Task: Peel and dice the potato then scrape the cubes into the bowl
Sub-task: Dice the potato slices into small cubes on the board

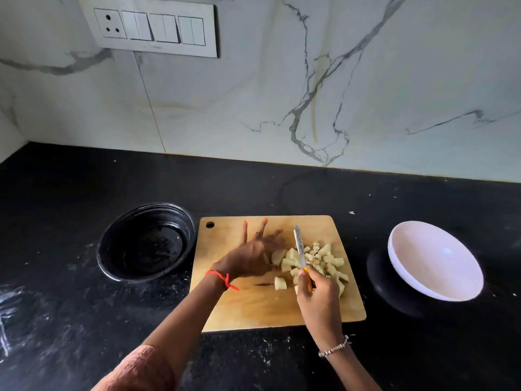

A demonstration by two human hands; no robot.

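Note:
A wooden cutting board [253, 306] lies on the black counter. On its right half sits a heap of peeled, pale potato cubes [324, 261]. My right hand [318, 297] grips the yellow handle of a small knife [300, 246], whose blade points away from me over the cubes. My left hand [251, 255] hovers at the left edge of the heap with fingers spread and straight, blurred by motion; whether it touches the cubes is unclear. An empty white bowl [434, 261] stands tilted on a black base to the right of the board.
A black bowl [146, 241] stands left of the board, dark scraps inside. The black counter [84, 320] is speckled with white specks. A marble wall with a switch panel [152, 26] rises behind.

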